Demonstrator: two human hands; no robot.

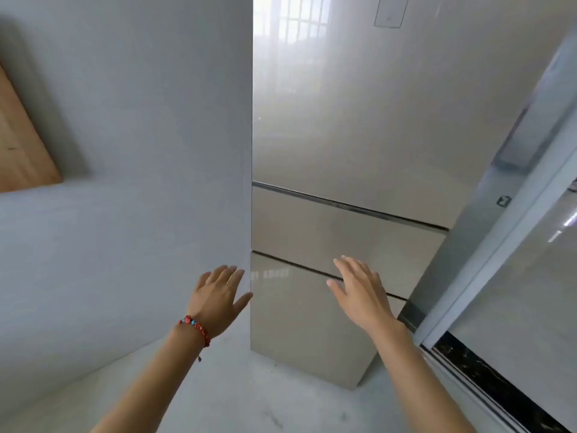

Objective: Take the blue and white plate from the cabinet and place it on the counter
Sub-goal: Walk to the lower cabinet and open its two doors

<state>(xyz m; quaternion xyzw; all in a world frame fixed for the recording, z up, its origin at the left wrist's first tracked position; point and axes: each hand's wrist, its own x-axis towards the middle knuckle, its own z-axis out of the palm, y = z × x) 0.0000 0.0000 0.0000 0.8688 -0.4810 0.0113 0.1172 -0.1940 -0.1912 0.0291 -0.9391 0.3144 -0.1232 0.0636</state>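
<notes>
No blue and white plate, cabinet or counter shows in the head view. My left hand (218,298), with a red bead bracelet on the wrist, is stretched forward with fingers spread, beside the corner of a pale grey wall (125,151). My right hand (359,292) is also held out flat and spread, in front of the lower drawers of a tall beige glossy refrigerator (343,120). Both hands hold nothing.
The refrigerator stands straight ahead against the wall corner. A wooden board (22,142) leans at the far left. A glass sliding door (515,245) with a dark floor track (487,379) runs along the right. Pale grey floor (265,401) lies below.
</notes>
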